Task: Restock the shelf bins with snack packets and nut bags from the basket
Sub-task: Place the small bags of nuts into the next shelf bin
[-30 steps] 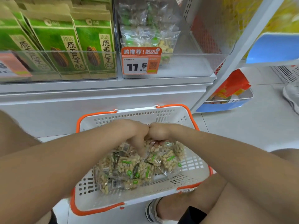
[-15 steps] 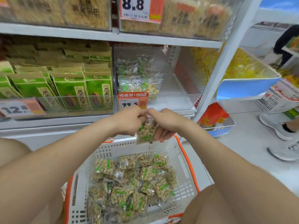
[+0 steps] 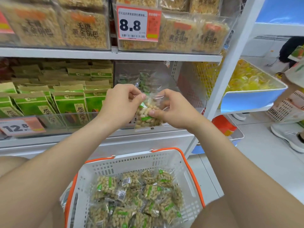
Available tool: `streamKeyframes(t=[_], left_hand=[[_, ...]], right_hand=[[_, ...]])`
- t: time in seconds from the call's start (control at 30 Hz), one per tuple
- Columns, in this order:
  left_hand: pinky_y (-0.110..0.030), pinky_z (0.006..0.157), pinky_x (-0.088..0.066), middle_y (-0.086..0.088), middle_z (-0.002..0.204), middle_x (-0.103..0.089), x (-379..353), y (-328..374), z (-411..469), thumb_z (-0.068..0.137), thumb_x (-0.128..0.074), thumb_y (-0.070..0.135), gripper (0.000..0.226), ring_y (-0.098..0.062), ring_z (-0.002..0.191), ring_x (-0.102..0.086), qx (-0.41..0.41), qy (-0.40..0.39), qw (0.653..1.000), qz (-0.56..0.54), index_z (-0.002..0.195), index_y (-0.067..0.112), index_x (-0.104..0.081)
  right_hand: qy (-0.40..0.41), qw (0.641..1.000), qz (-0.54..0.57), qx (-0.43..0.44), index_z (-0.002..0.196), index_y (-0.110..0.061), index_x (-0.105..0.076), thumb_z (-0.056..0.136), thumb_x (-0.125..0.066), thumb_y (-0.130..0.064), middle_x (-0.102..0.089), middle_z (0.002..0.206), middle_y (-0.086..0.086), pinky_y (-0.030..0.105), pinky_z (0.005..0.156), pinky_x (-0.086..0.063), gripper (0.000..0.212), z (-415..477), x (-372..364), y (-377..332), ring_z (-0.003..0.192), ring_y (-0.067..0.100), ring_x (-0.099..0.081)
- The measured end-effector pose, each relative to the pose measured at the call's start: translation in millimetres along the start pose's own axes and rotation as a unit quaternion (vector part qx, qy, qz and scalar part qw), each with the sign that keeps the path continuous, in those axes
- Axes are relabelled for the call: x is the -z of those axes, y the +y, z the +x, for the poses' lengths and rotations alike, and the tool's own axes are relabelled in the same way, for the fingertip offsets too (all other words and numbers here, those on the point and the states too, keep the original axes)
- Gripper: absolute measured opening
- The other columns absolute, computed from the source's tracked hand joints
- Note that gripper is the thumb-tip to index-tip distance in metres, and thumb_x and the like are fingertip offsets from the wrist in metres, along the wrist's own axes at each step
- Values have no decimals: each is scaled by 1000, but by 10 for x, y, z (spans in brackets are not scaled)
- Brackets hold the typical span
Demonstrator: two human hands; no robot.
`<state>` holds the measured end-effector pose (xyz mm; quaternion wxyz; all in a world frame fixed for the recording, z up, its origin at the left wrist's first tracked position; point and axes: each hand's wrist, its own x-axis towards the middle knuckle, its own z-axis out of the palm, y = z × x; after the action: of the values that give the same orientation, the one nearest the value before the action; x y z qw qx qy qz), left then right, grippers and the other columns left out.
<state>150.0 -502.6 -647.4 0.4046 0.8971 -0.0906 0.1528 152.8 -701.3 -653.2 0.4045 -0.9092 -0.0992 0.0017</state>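
Both hands have risen higher above the basket (image 3: 126,163) since half a second ago, lifting one bag (image 3: 147,118) of nuts up in front of the clear bin (image 3: 181,79) on the shelf behind the basket. The left hand (image 3: 120,106) is curled, thumb and forefinger pinching the bag's clear top edge, while the right hand (image 3: 175,111) curls round the bag's right side with its thumb pressed on the front. A heap (image 3: 136,198) of like bags lies inside the basket, well below the held one.
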Motion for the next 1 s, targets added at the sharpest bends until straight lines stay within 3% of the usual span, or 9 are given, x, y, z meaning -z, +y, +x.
streamKeyframes(t=[0.1,0.2,0.27,0.43,0.6,0.67,0.8,0.93,1.0], left_hand=[[-28,78,-44,6,104,-72,-20,48,34,109,-48,26,25,-15,96,-65,-24,15,998,58,112,18,-71],[-38,109,-44,-10,139,-63,-42,-4,99,103,-43,6,40,-28,131,-55,-33,-40,990,129,140,10,-59],[-48,114,-43,-13,146,-58,-64,-53,119,97,-46,-1,53,-34,137,-52,-39,-104,975,192,148,10,-53],[-47,87,-53,-10,123,-68,-150,-157,81,100,-46,12,31,-37,112,-64,-97,-168,928,317,129,16,-57],[-48,77,-58,-6,109,-71,-126,-237,139,105,-43,24,19,-34,97,-67,-114,-156,930,313,116,19,-58],[-48,76,-58,-6,108,-70,-122,-246,150,106,-43,26,19,-33,96,-66,-112,-158,931,310,115,19,-58],[-45,76,-55,-7,114,-68,-154,-258,148,105,-46,25,19,-33,102,-65,-120,-162,922,332,118,17,-57],[-49,85,-55,-9,116,-62,-188,-235,127,102,-51,14,24,-32,107,-62,-128,-161,927,315,125,14,-56],[-50,91,-53,-9,122,-57,-210,-214,110,100,-54,13,30,-32,112,-58,-147,-135,936,291,130,14,-55]], right_hand=[[119,992,7,32,118,-29,-55,84,-86,-27,-69,86,0,39,79,-56,46,65,-30,-7,76,16,-65],[263,961,59,62,117,-28,-52,88,-79,-19,-66,76,1,32,67,-47,41,122,37,-21,61,10,-53],[302,949,50,76,120,-24,-51,90,-74,-12,-63,73,0,32,64,-42,40,152,104,3,63,12,-53],[221,974,4,45,124,-27,-48,96,-65,-7,-59,83,-9,14,57,-38,38,224,92,120,66,1,-52],[101,992,-74,28,120,-31,-56,97,-63,-8,-64,84,0,27,60,-41,33,357,-103,253,81,18,-57],[51,990,-131,28,121,-27,-64,98,-60,-9,-68,90,-2,28,68,-45,30,411,-180,277,95,25,-62],[79,981,-178,-22,122,-22,-74,92,-57,-11,-69,94,9,36,90,-52,36,465,-177,259,108,33,-60],[45,989,-141,-18,124,-21,-73,92,-57,-11,-65,82,-1,33,90,-50,36,478,-186,286,111,33,-60],[37,987,-155,-16,131,-19,-68,95,-54,-11,-69,93,4,37,91,-51,39,476,-202,317,115,36,-60]])
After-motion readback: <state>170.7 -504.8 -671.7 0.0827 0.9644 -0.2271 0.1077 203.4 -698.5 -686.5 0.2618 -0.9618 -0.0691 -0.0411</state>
